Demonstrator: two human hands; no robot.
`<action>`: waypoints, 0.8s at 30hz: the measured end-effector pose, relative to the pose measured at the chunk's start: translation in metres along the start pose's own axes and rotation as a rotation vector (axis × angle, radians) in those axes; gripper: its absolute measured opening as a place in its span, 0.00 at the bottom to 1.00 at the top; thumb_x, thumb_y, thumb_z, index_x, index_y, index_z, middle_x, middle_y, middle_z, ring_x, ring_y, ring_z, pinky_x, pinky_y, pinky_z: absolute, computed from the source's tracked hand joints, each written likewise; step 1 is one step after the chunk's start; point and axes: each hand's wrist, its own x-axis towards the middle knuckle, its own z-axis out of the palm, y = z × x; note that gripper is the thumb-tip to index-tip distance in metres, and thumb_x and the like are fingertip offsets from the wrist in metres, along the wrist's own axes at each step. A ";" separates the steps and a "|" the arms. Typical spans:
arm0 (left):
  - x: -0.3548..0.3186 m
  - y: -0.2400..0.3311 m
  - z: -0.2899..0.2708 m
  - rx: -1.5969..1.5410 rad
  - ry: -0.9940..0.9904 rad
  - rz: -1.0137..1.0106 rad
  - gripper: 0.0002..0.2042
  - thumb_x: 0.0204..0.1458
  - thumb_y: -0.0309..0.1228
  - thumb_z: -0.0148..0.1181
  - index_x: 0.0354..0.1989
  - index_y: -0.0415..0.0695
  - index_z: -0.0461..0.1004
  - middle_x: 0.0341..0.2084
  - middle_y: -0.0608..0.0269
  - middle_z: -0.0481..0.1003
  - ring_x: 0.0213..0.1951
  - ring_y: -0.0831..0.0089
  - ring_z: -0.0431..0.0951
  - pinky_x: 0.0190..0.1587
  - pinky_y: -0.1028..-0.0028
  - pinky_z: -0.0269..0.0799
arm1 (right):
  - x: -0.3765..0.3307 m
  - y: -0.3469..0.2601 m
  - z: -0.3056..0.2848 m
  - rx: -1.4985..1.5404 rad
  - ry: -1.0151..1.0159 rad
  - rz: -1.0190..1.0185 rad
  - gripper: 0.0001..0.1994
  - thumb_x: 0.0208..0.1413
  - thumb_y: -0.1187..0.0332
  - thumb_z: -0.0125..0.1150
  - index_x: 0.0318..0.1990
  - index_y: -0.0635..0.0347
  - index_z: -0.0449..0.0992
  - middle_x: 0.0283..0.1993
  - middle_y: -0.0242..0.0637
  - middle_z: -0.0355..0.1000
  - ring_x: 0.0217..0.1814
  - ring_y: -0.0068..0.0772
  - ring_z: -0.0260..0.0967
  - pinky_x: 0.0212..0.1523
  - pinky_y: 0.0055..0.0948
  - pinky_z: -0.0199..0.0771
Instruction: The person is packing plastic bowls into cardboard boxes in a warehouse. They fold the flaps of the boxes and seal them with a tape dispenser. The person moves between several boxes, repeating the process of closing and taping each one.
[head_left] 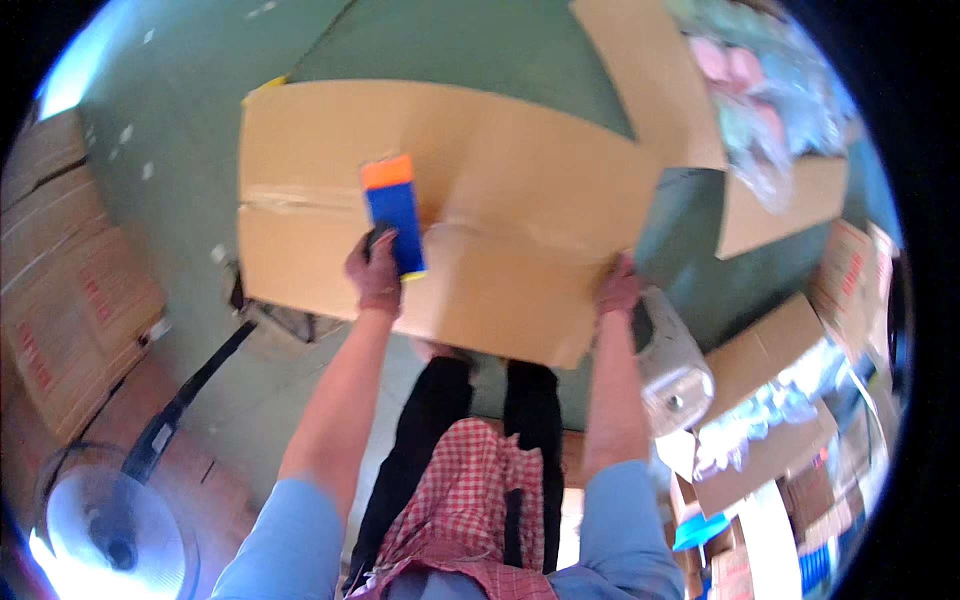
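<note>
A large flattened cardboard sheet [520, 210] with a crease across it lies in front of me. My left hand [375, 272] is closed around the dark grip of a flat blue-and-orange hand tool [397, 222], which sits over the sheet left of its middle. The tool's orange end points away from me; its exact kind does not show. At the sheet's right edge my right hand [618, 285] is closed on the cardboard, its fingers partly hidden and blurred.
Printed cartons [85, 300] stand at the left, above a round fan [120, 535]. A pale plastic stool [675, 365] is close by my right forearm. Open boxes with plastic-wrapped goods [750, 430] fill the right side; another open carton [780, 205] lies far right.
</note>
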 end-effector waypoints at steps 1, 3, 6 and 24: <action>0.001 -0.017 -0.014 0.071 -0.054 0.007 0.13 0.37 0.35 0.60 0.25 0.36 0.73 0.17 0.65 0.70 0.22 0.77 0.65 0.28 0.76 0.63 | -0.026 0.008 0.008 -0.067 -0.023 -0.013 0.22 0.56 0.55 0.36 0.43 0.67 0.65 0.40 0.48 0.67 0.41 0.47 0.64 0.38 0.36 0.63; -0.013 -0.017 -0.024 0.064 -0.067 -0.048 0.14 0.38 0.36 0.58 0.25 0.35 0.73 0.18 0.64 0.71 0.23 0.77 0.66 0.28 0.75 0.64 | -0.079 0.022 0.015 -0.048 -0.061 0.074 0.20 0.57 0.57 0.32 0.47 0.65 0.61 0.44 0.47 0.65 0.45 0.49 0.62 0.43 0.39 0.61; -0.016 -0.032 -0.041 0.273 -0.121 0.015 0.16 0.36 0.38 0.59 0.22 0.34 0.70 0.14 0.62 0.68 0.19 0.76 0.63 0.24 0.76 0.61 | -0.131 0.083 0.048 0.144 -0.119 0.228 0.26 0.55 0.50 0.33 0.42 0.67 0.66 0.43 0.51 0.65 0.45 0.48 0.63 0.44 0.36 0.62; -0.083 0.023 -0.029 -0.241 0.397 -0.137 0.12 0.41 0.32 0.56 0.32 0.38 0.71 0.30 0.63 0.71 0.33 0.72 0.70 0.38 0.73 0.66 | 0.241 -0.058 -0.056 1.250 -0.510 0.565 0.19 0.37 0.62 0.62 0.42 0.45 0.68 0.40 0.21 0.67 0.31 0.21 0.59 0.33 0.26 0.58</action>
